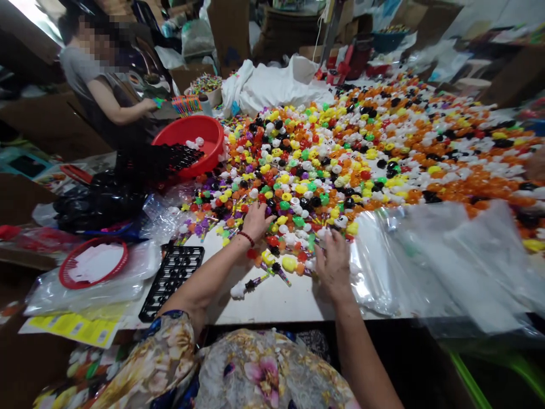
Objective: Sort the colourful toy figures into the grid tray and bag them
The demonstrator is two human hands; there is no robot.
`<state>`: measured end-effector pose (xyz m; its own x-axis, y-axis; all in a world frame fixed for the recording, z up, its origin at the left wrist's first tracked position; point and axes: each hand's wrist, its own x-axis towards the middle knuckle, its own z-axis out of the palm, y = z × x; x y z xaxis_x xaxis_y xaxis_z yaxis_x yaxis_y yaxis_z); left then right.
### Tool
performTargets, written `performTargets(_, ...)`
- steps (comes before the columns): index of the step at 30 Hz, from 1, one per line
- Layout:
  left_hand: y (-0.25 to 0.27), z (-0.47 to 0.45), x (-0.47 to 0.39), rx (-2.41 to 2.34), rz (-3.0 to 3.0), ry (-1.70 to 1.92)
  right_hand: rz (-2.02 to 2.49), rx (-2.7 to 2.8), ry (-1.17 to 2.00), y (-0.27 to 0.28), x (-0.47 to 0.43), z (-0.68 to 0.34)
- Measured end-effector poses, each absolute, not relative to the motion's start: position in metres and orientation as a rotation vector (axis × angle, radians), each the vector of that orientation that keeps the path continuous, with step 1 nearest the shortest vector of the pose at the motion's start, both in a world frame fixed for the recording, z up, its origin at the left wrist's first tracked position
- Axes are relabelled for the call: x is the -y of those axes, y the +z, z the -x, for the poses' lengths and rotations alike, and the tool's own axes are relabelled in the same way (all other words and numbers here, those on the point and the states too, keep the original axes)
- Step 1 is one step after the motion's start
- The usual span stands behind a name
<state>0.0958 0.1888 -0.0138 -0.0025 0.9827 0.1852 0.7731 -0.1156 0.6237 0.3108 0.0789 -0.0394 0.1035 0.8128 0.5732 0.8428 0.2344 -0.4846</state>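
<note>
A wide pile of small colourful plastic toys (293, 196) covers the table before me, in orange, white, yellow, black, green and red. My left hand (255, 222), with a dark red bead bracelet on its wrist, rests at the pile's near left part with its fingers apart. To the right, my right hand (333, 261) touches the pile's near edge, its fingers spread and its fingertips among the pieces. Neither hand visibly holds anything. Between them lie a yellow piece (290, 263) and a white-ended toy stick (249, 287) with a striped shaft.
Clear plastic bags (443, 261) lie at the right. On the left are a black slotted tray (172, 279), a small red basket (93, 262) and a large red basin (213, 136). A person (106, 85) works at the far left. White cloth (272, 85) lies behind the pile.
</note>
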Motion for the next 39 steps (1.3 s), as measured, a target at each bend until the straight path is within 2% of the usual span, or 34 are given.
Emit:
performTargets(4, -0.016, -0.096, -0.199, -1.832, -1.931, 0.782, 1.439, 1.847, 0.059, -0.052, -0.074, -0.277)
performTargets(8, -0.012, -0.073, -0.187, -1.817, -1.531, 1.071, 1.331, 1.961, 0.112, -0.053, -0.070, -0.254)
performTargets(13, -0.004, -0.038, -0.145, -1.301, -0.680, 1.295, 1.228, 2.119, 0.212, -0.043, -0.097, -0.230)
performTargets(19, -0.005, -0.026, -0.100, -1.104, -0.363, 1.313, 1.355, 2.343, 0.255, -0.025, -0.155, -0.195)
performTargets(26, -0.024, -0.026, -0.082, -1.231, -0.611, 1.310, 0.997, 2.401, 0.214, -0.025, -0.117, -0.163)
performTargets(32, -0.027, -0.034, -0.113, -1.436, -1.023, 1.223, 1.185, 2.163, 0.400, -0.059, -0.097, -0.191)
performTargets(39, -0.013, -0.080, -0.198, -1.646, -1.815, 0.985, 1.308, 1.812, 0.615, -0.056, -0.080, -0.230)
